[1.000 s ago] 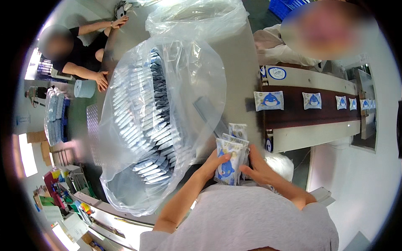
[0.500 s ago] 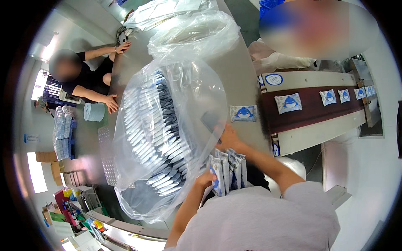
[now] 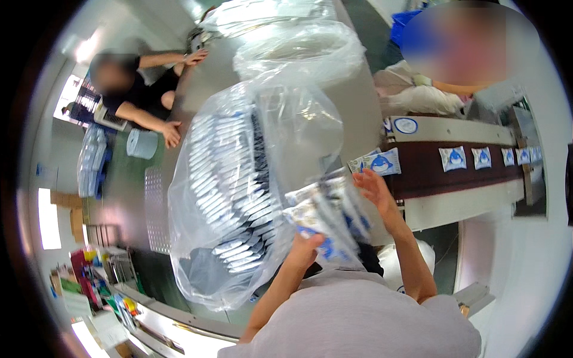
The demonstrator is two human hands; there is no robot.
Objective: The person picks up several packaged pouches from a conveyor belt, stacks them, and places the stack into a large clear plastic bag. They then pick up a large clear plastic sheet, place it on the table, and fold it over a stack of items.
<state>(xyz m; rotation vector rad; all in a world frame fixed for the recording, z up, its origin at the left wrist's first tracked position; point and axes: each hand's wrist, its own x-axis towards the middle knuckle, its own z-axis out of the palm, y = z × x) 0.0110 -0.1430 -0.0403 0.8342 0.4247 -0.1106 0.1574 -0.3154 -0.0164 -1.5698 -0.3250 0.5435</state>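
My left hand (image 3: pixel 305 249) is closed on a row of white and blue packets (image 3: pixel 325 218), smeared by motion, held upright in front of my body. My right hand (image 3: pixel 376 191) is open with its fingers spread, just right of that row. Beyond its fingertips, two overlapping packets (image 3: pixel 384 162) with a blue whale print lie where the table meets the belt. To the left stands a big clear plastic bag (image 3: pixel 194 262), filled with rows of similar packets (image 3: pixel 224 173) on edge. The bag's mouth side lies close to my left hand.
Several packets lie spaced along the dark red conveyor belt (image 3: pixel 418 179) at the right. Another clear bag (image 3: pixel 298 51) rests farther up the metal table (image 3: pixel 358 119). A person (image 3: pixel 143 89) sits at the far left, hands on the table edge; another person (image 3: pixel 471 48) is at the upper right.
My right hand has moved right, to the belt's end, and a dark flat thing at it no longer shows there. The held packets have risen. A second packet has slid onto the first.
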